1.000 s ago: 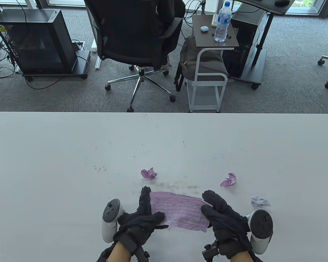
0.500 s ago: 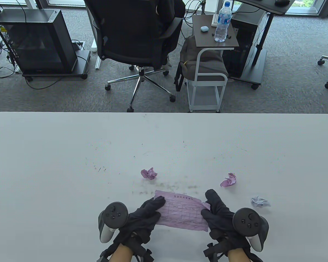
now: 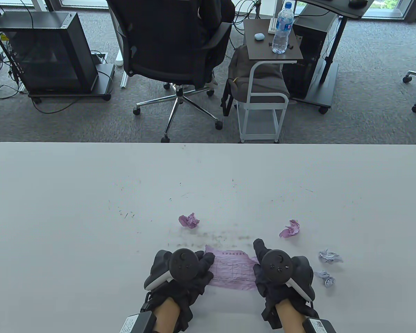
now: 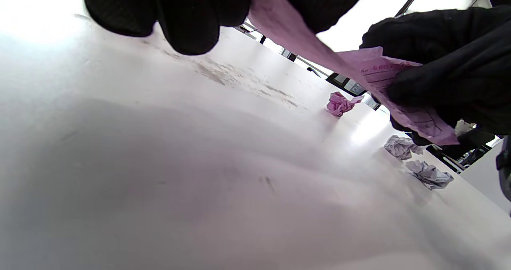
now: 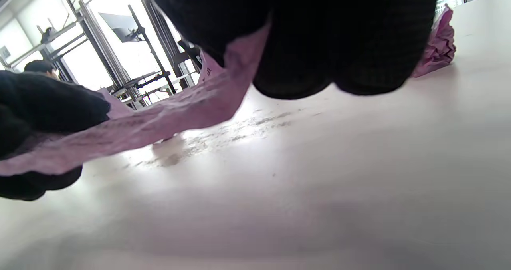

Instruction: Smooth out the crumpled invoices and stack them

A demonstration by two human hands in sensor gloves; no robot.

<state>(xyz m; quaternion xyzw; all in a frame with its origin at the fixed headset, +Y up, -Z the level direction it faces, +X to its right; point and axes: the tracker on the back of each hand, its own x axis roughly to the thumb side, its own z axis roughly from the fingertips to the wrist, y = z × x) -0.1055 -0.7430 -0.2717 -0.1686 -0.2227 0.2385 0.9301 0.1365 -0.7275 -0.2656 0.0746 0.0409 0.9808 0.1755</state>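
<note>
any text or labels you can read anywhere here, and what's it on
Nothing can be quoted with certainty.
Pink invoice, held between the left hand and right hand: printed header and table, too small to read.
Same invoice in the left wrist view: red digits, too blurred to read.
Water bottle: blue label, illegible.

pink gridded invoice (image 3: 233,269), black gloves (image 3: 187,288), white table (image 3: 90,215).

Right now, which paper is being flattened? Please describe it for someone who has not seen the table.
At the white table's near edge, between the two gloved hands, is a pink invoice with a printed grid. It alone is spread open; every other paper is a ball.
</note>
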